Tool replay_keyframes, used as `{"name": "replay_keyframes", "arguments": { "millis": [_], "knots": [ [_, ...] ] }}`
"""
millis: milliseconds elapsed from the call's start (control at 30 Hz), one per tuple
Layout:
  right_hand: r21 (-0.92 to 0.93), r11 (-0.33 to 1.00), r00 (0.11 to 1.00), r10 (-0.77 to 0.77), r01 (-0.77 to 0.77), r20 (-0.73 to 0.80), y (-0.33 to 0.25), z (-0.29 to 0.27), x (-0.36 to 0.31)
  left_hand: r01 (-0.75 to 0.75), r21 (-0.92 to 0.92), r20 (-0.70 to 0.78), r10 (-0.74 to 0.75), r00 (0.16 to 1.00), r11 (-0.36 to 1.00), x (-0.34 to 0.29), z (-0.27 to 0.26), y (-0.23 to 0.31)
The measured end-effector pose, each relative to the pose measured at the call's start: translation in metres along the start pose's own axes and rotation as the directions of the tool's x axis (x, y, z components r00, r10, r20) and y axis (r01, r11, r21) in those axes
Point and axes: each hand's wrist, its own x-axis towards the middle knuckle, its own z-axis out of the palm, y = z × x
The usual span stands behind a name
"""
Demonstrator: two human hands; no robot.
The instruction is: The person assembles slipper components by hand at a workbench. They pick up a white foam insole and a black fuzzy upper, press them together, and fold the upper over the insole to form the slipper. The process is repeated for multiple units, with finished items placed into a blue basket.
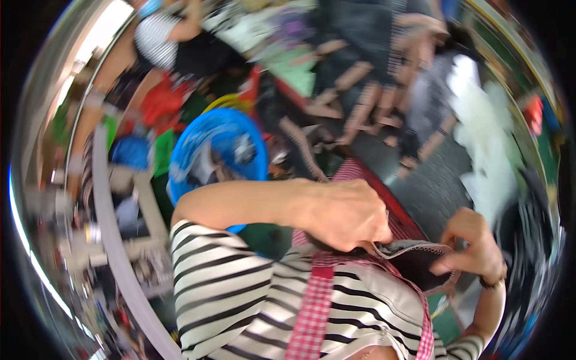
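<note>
In front of my chest, both hands grip a dark fabric piece with a pale border and a toothed or stitched line along its curved edge. My left hand is closed on the piece's left end, the forearm stretched across my body. At the other end, my right hand pinches the edge between thumb and fingers, its thumb lying over the dark inner side. The piece bows open between the hands. Its exact kind is unclear, and my left fingertips are partly hidden.
A blue tub with crumpled material stands beyond my left forearm. Dark pieces with tan toothed borders are spread over the dark table ahead. White sheeting lies at right. Another person in a striped top is at far left.
</note>
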Motion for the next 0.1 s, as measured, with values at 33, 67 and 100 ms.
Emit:
{"name": "replay_keyframes", "arguments": {
  "millis": [33,67,100],
  "knots": [
    [0.224,0.974,0.989,0.072,-0.041,-0.132,0.003,-0.001,0.003,0.115,0.091,-0.072,-0.109,0.991,0.989,-0.021,-0.004,-0.001],
    [0.301,0.944,0.970,0.187,-0.133,-0.158,0.003,-0.013,0.001,0.217,0.171,-0.140,-0.194,0.971,0.961,-0.045,-0.008,0.000],
    [0.308,0.945,0.981,0.154,-0.112,-0.116,0.006,-0.012,0.014,0.341,0.271,-0.286,-0.263,0.921,0.900,-0.073,-0.015,0.001]
  ]
}}
